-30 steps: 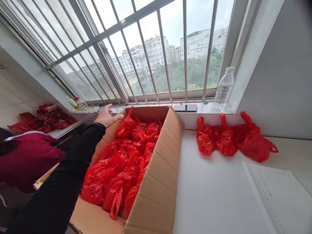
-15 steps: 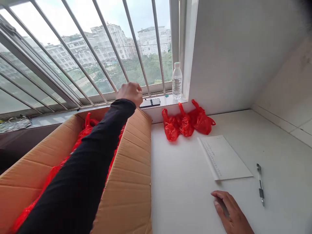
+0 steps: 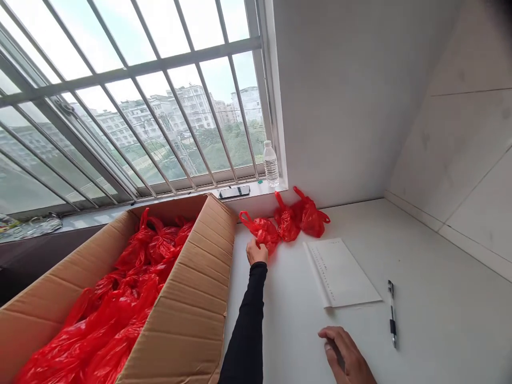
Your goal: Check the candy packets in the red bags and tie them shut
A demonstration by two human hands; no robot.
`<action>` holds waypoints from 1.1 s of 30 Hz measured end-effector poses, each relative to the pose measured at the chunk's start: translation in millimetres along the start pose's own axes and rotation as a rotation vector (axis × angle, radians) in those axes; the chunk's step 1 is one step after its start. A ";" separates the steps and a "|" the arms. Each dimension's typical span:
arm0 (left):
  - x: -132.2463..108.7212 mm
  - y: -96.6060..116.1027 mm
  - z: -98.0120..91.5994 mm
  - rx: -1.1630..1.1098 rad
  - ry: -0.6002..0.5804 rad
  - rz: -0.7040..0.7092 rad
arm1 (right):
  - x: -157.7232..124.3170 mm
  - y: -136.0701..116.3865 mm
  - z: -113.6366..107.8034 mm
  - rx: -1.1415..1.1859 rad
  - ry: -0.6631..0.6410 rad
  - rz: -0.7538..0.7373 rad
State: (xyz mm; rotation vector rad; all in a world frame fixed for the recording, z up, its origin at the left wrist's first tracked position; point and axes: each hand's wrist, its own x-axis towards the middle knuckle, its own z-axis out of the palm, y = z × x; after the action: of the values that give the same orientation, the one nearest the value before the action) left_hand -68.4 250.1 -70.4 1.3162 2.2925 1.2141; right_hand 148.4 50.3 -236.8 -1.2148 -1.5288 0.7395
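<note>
My left hand point(image 3: 256, 252) reaches across the white table and closes on the nearest red plastic bag point(image 3: 262, 231), which lies beside two more red bags point(image 3: 302, 218) against the wall under the window. My right hand point(image 3: 347, 358) rests flat on the table at the bottom of the view, fingers spread, holding nothing. A big cardboard box point(image 3: 192, 314) full of red bags point(image 3: 132, 288) stands to the left of my left arm.
A notebook point(image 3: 340, 272) and a pen point(image 3: 392, 314) lie on the table to the right. A water bottle point(image 3: 271, 164) and a phone point(image 3: 234, 192) sit on the window sill. The barred window fills the upper left; tiled walls close the corner.
My left hand dropped from the window sill near the phone down to the table and took hold of the nearest red bag. The view rose and swung right.
</note>
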 end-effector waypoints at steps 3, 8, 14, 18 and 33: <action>-27.6 -25.9 -3.8 -0.095 -0.011 0.024 | 3.3 -9.5 -12.8 0.055 -0.078 0.037; -108.7 -59.5 -27.4 -0.251 -0.188 0.123 | 6.1 -25.4 -41.1 0.049 -0.199 0.089; -178.4 -60.0 -59.6 -0.338 -0.528 0.301 | 13.9 -74.2 -73.7 -0.133 -0.084 -0.198; -200.1 -51.2 -72.3 -0.355 -0.602 0.426 | 24.1 -92.4 -78.5 -0.331 -0.087 -0.373; -217.5 -74.2 -83.5 -0.234 -0.024 0.370 | 16.5 -92.8 -123.3 -0.255 -0.015 0.066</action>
State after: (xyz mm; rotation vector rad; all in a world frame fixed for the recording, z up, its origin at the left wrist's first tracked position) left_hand -36.0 11.9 -115.2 1.6977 1.8696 1.5127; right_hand 234.5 22.8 -110.6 -1.4564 -1.6384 0.6096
